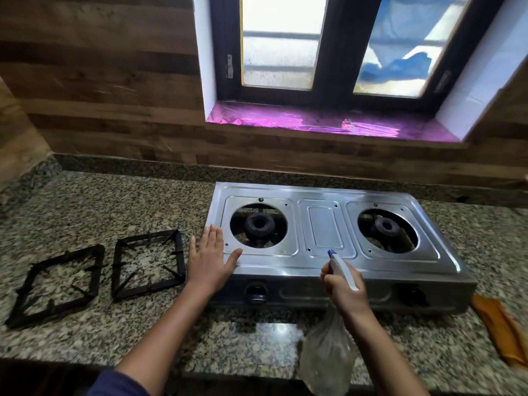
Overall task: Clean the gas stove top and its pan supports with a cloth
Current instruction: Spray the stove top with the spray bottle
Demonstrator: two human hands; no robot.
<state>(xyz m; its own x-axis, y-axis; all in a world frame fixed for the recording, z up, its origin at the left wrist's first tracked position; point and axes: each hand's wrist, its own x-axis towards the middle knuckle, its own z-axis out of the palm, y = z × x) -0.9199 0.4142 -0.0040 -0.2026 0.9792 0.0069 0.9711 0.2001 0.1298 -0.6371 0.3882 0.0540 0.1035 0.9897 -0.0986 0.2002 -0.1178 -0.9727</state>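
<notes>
Stove: steel two-burner gas stove, burners bare, on a granite counter.
Pan supports: two black pan supports lie left of it.
Left hand: flat, fingers together, on the stove's front-left corner.
Right hand: grips a spray bottle at the stove's front edge.
Cloth: orange, beside the stove's right end.

Steel stove bare; 2 supports left, cloth right.

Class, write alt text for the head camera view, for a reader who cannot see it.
A person's right hand grips a spray bottle aimed at a steel two-burner gas stove, left hand flat on its left edge. Two black pan supports lie on the granite counter to its left, an orange cloth to its right.
</notes>
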